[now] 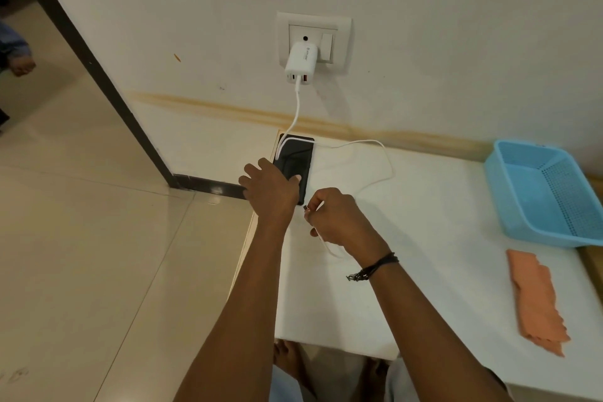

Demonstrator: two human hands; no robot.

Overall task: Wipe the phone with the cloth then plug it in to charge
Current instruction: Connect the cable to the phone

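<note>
A black phone [295, 158] lies flat at the far left corner of the white table [424, 238]. My left hand [269, 188] rests on its near half, thumb across the screen, gripping its left edge. My right hand [336, 219] pinches the free end of the white charging cable [375, 143], with the plug tip a little short of the phone's near end. The cable loops over the table and across the phone's top, up to a white charger [301, 64] in the wall socket [313, 41]. The orange cloth [535, 300] lies flat at the right.
A light blue plastic basket [551, 196] stands at the far right by the wall. The table's left edge drops to a beige tiled floor. A dark door frame [98, 68] runs along the left. My bare feet show under the table's near edge.
</note>
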